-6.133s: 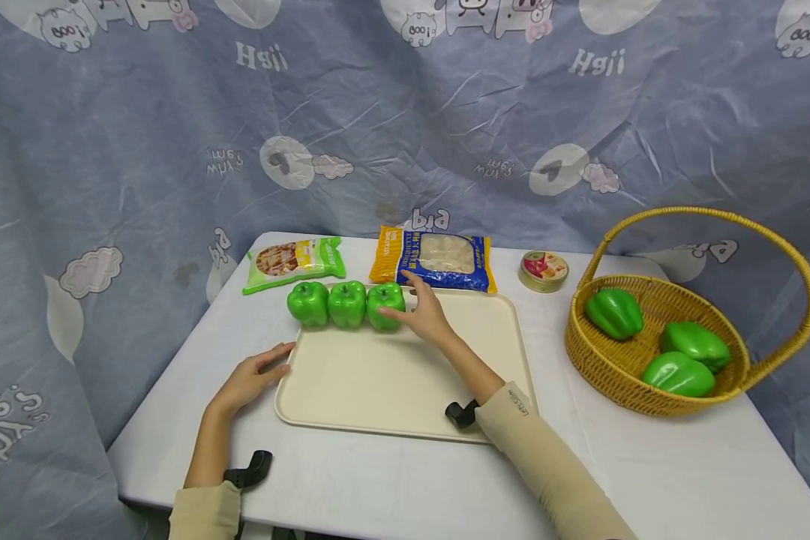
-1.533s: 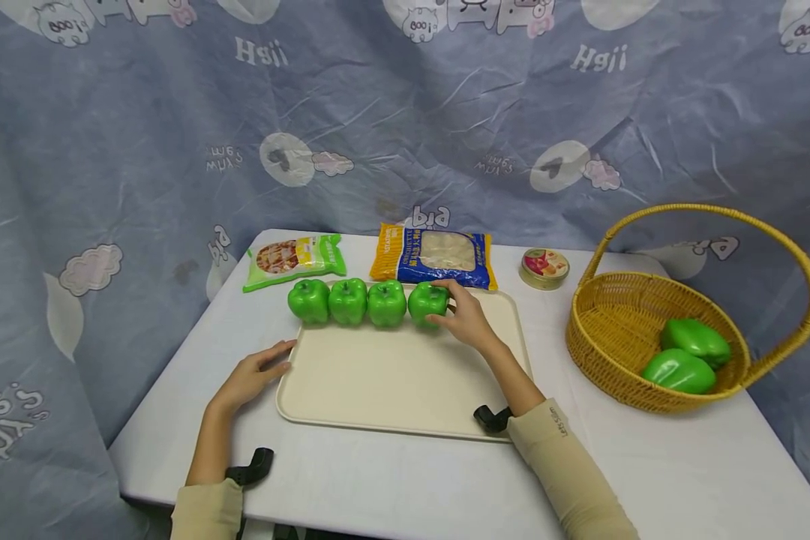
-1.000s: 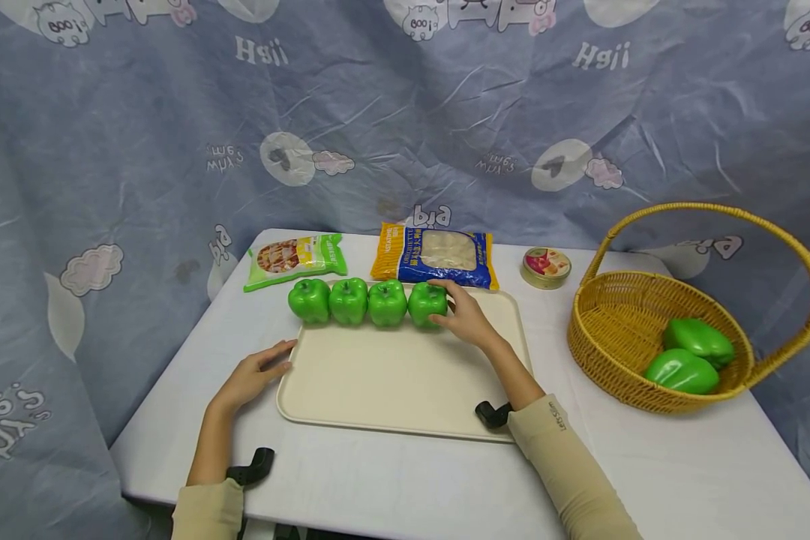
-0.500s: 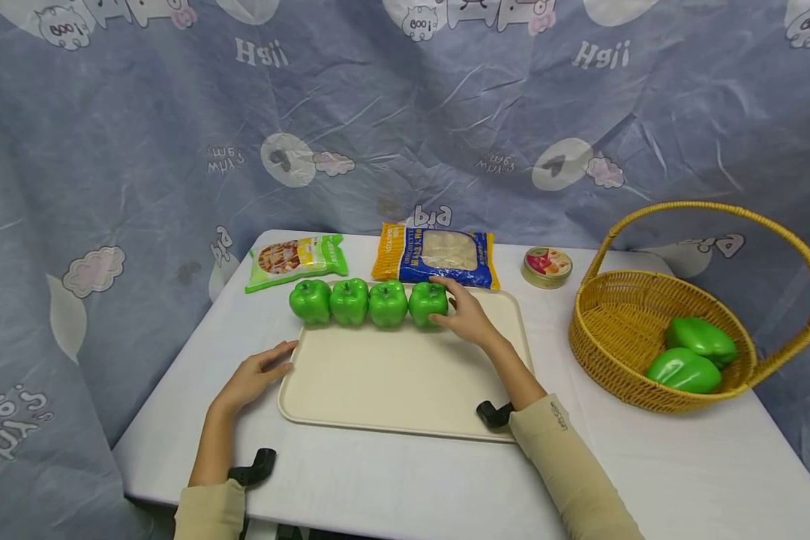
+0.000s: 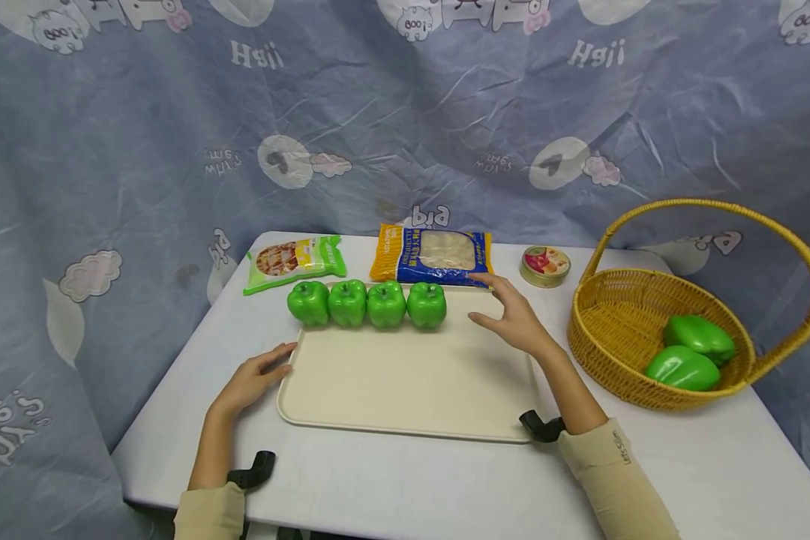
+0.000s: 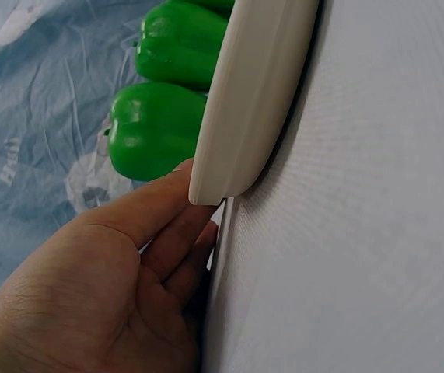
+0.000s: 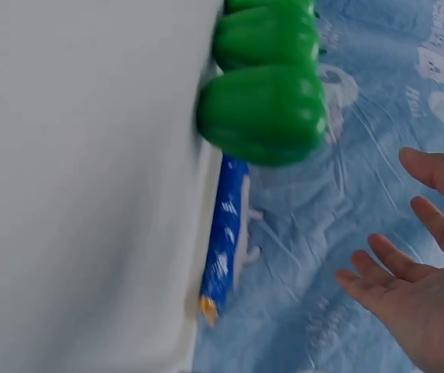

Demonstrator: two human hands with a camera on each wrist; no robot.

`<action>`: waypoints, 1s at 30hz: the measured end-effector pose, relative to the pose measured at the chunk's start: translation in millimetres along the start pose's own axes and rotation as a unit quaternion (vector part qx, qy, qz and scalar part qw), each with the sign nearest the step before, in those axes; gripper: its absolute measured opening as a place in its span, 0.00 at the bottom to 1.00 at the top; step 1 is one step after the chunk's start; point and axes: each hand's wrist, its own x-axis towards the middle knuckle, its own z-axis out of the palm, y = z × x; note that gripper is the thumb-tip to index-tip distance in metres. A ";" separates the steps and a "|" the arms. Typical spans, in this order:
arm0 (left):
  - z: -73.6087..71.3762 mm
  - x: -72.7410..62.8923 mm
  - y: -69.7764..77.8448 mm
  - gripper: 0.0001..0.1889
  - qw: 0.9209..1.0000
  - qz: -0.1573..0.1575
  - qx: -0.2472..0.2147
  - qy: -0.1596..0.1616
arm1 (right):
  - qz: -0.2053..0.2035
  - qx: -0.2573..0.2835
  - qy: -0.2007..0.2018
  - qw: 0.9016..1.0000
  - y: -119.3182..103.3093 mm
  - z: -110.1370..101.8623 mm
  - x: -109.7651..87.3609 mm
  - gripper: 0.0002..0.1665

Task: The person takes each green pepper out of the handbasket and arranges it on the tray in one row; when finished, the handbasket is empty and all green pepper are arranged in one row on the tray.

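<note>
Along the far edge of the tray (image 5: 405, 382), four peppers (image 5: 386, 304) stand upright in a row, starting from its left corner. To the tray's right, the basket (image 5: 607, 376) holds two more, the near one (image 5: 683, 368) and the far one (image 5: 698, 339), both lying on their sides. I judge the work about two-thirds done: four set out, two left to fetch. Right of the row the tray has room, so I think the line could go on. Over that part hangs my right hand (image 5: 516, 319), thumb and fingers spread wide, holding nothing, well apart from the row's last pepper (image 5: 427, 306). At the tray's left edge, my left hand (image 5: 246, 384) rests with relaxed fingers touching the rim, as if steadying it.
</note>
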 end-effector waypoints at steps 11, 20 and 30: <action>-0.4 -0.6 5.1 0.27 1.000 -0.007 0.007 0.003 | 0.055 -0.069 0.129 0.988 20.2 -96.2 -60.7 0.35; -4.2 -2.0 3.5 0.27 1.000 -0.005 0.009 -0.001 | 0.208 -0.178 0.189 0.943 63.5 -159.8 -115.1 0.41; -1.9 -1.1 1.2 0.27 1.000 0.000 0.001 -0.005 | 0.279 -0.196 0.169 0.925 98.7 -184.3 -138.9 0.47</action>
